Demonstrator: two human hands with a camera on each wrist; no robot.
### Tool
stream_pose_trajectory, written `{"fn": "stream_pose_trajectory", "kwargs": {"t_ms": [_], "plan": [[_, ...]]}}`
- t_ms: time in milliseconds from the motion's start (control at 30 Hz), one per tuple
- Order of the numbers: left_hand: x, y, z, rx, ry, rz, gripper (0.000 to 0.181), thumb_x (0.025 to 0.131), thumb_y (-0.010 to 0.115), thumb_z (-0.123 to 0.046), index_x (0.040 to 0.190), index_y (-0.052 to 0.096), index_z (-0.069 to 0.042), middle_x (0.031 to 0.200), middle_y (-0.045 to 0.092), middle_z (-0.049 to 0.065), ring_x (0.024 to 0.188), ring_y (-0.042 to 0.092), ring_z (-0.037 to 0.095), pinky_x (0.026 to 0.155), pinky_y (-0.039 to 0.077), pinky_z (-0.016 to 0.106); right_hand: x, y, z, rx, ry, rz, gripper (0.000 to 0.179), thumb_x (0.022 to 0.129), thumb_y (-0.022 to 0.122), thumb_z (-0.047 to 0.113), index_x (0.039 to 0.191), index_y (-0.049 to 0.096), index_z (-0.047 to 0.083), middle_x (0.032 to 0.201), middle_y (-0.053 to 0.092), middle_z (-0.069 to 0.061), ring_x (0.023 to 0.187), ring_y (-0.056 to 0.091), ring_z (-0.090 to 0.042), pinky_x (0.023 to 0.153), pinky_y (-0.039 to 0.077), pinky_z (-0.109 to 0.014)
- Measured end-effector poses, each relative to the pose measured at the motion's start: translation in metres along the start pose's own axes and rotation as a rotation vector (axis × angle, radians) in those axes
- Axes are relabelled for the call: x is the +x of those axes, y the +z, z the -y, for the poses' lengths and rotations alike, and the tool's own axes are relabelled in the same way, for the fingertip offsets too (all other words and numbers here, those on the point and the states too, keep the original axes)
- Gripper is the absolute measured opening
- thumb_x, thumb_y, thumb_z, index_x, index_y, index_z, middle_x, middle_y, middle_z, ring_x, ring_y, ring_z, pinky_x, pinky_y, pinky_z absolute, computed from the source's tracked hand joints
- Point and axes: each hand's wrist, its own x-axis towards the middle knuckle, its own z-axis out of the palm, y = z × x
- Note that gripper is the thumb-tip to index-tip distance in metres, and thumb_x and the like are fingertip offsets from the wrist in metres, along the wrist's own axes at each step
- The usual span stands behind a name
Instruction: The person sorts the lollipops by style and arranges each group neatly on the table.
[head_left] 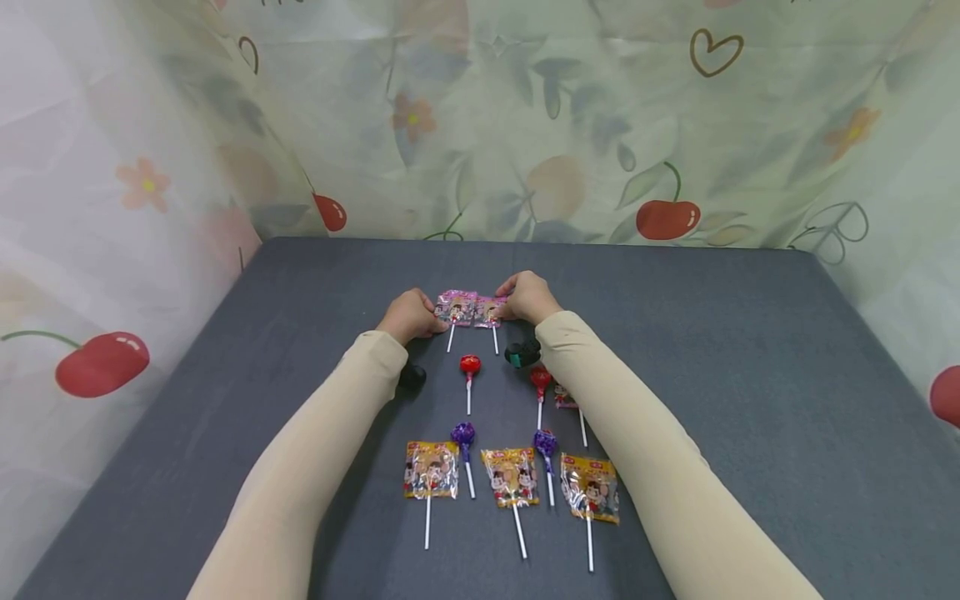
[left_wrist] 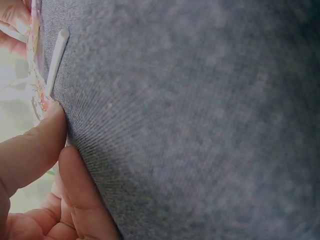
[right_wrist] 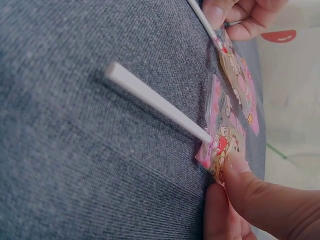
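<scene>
Right hand [head_left: 528, 297]: I had the right pink packet [head_left: 487, 311] pinched at its outer side, thumb on the printed face; my left hand [head_left: 411, 317] pinched the left pink packet [head_left: 455, 306] by its outer edge. Both lay side by side, beyond the left red lollipop [head_left: 470, 364], on a grey, finely ribbed surface [right_wrist: 100, 45]. Judged light; wrapper thin, glossy, creased, probably slippery and easily torn. Slim, round white stick [right_wrist: 157, 102] of the right one pointed back towards that lollipop's side, likely stiff. Best hold, I reckoned: film margin or stick base.
</scene>
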Motion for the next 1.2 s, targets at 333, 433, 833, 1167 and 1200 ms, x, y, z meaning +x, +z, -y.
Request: {"fn": "stream_pose_trajectory", "kwargs": {"t_ms": [333, 433, 833, 1167, 1200], "plan": [[0.002, 0.002, 0.001, -0.004, -0.016, -0.001, 0.035, 0.079, 0.081, -0.016, 0.093, 0.050, -0.009, 0.087, 0.050, 0.007, 0.067, 0.052, 0.015, 0.056, 0.042, 0.023, -0.008, -0.003, -0.001, 0.020, -0.022, 0.018, 0.034, 0.082, 0.077, 0.007, 0.114, 0.067, 0.004, 0.120, 0.061, -0.016, 0.082, 0.062, -0.016, 0.069, 0.050, -0.025], [0.002, 0.002, 0.001, -0.009, -0.017, 0.000, 0.034, 0.080, 0.080, -0.016, 0.093, 0.049, -0.009, 0.088, 0.050, 0.008, 0.068, 0.052, 0.016, 0.057, 0.042, 0.024, -0.007, -0.004, -0.004, 0.084, -0.016, 0.038, 0.036, 0.082, 0.077, 0.006, 0.115, 0.066, 0.003, 0.117, 0.062, -0.017, 0.077, 0.061, -0.014, 0.069, 0.051, -0.025], [0.004, 0.005, -0.002, -0.005, -0.008, 0.002, 0.035, 0.080, 0.080, -0.016, 0.093, 0.049, -0.009, 0.088, 0.051, 0.008, 0.067, 0.052, 0.016, 0.057, 0.042, 0.024, -0.020, -0.025, -0.010, 0.193, -0.102, 0.240, 0.040, 0.089, 0.068, 0.006, 0.127, 0.056, 0.000, 0.124, 0.058, -0.019, 0.105, 0.063, -0.027, 0.090, 0.052, -0.036], [0.004, 0.003, -0.003, 0.006, 0.000, 0.003, 0.035, 0.080, 0.080, -0.015, 0.092, 0.048, -0.009, 0.087, 0.050, 0.007, 0.064, 0.052, 0.013, 0.055, 0.042, 0.022, -0.062, -0.066, -0.027, -0.006, -0.311, 0.365, 0.049, 0.094, 0.065, 0.030, 0.136, 0.051, 0.007, 0.139, 0.051, -0.018, 0.124, 0.053, -0.030, 0.100, 0.045, -0.047], [0.003, 0.002, -0.003, 0.005, 0.000, 0.003, 0.035, 0.080, 0.080, -0.015, 0.093, 0.048, -0.009, 0.087, 0.050, 0.007, 0.064, 0.052, 0.013, 0.055, 0.042, 0.021, -0.066, -0.070, -0.030, -0.018, -0.327, 0.361, 0.050, 0.094, 0.065, 0.031, 0.136, 0.051, 0.008, 0.139, 0.052, -0.018, 0.124, 0.053, -0.030, 0.100, 0.044, -0.048]]}}
